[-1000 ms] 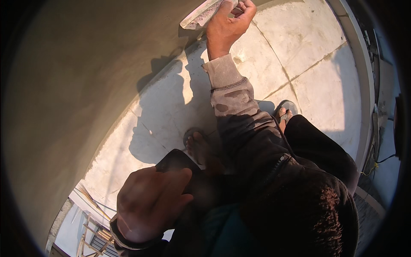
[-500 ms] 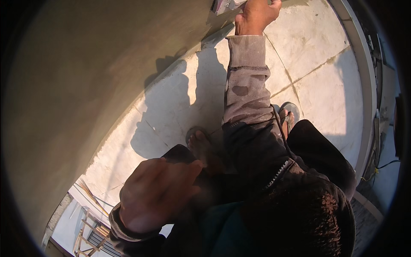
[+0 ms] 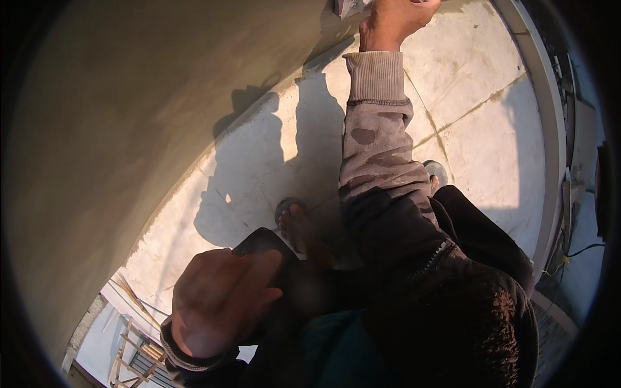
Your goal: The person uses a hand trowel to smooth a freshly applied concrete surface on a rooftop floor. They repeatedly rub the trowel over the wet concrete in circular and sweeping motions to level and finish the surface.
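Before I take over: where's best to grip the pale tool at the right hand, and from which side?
Probably the part nearest the right hand, coming from the right: the pale tool shows its left end at the wall, with floor rightward. The frame crops the rest.

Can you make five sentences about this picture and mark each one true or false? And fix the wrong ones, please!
1. The bare right hand is at the top edge, beside a pale, angular tool that is mostly cut off. True.
2. The ribbed knit cuff on the right sleeve is bright green. False: it is greyish beige.
3. A dark shadow lies on the pale tiled floor. True.
4. The smooth brown-grey wall is on the left. True.
5. The bare left hand is pressed against that wall. False: it is low in the picture, apart from the wall.
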Motion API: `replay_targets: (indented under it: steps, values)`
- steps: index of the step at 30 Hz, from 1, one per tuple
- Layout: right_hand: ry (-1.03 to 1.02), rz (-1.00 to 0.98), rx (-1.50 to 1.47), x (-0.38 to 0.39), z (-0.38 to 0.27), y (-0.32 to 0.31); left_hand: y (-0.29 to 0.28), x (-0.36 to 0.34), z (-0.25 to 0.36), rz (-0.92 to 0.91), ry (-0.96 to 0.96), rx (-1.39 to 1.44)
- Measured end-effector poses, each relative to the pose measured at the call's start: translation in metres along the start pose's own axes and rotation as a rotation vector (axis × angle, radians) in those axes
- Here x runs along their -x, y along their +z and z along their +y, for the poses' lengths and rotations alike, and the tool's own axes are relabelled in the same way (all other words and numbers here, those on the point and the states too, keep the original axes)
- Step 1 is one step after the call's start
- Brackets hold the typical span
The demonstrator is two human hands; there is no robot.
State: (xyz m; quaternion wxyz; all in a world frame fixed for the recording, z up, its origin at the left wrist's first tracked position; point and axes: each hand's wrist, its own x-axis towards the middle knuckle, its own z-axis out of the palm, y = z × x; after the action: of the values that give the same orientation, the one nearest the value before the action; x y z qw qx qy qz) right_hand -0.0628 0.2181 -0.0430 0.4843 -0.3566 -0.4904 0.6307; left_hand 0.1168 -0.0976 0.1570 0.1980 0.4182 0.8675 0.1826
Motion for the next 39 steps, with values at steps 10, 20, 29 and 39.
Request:
replay_targets:
  steps: [10, 20, 29, 39]
  values:
    - [-0.143, -0.408, 0.048, 0.287, 0.017, 0.002, 0.005, -0.032, 0.011, 0.037, 0.072, 0.089]
    - [-0.273, -0.278, 0.169, 0.272, 0.014, 0.014, 0.003, -0.017, 0.017, 0.054, 0.091, 0.086]
    - [0.203, -0.186, -0.322, 0.182, -0.015, -0.014, 0.011, -0.002, 0.008, 0.097, 0.029, 0.010]
    - [0.078, -0.635, 0.048, 0.368, 0.035, -0.013, 0.005, -0.009, 0.035, 0.127, 0.104, 0.045]
